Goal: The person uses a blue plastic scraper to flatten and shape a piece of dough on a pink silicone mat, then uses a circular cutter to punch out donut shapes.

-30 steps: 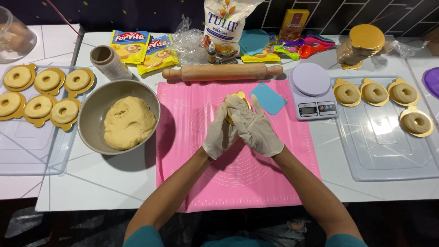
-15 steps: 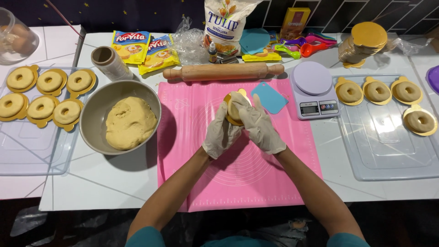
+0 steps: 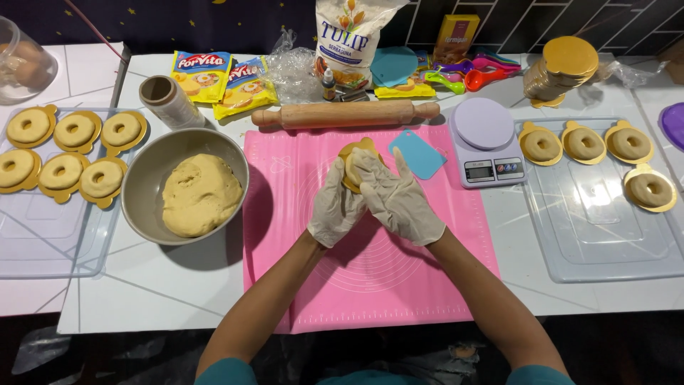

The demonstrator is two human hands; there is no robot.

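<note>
Both of my hands wear white gloves and meet above the pink silicone mat (image 3: 399,285). My left hand (image 3: 336,208) cups a piece of pale dough on a small gold board (image 3: 354,158) from below. My right hand (image 3: 399,198) presses on the dough from the right, thumb pointing up. A grey bowl (image 3: 146,178) with a lump of yellow dough (image 3: 198,194) stands left of the mat.
A wooden rolling pin (image 3: 345,114) lies behind the mat, with a blue scraper (image 3: 417,153) and a kitchen scale (image 3: 486,141) at the right. Clear trays hold ring-shaped dough pieces on gold boards at the left (image 3: 64,153) and right (image 3: 605,153). Packets and a flour bag (image 3: 349,36) line the back.
My hands have lifted slightly away from me and turned, so the dough on its gold board now shows between the fingers; before, both palms were closed over it.
</note>
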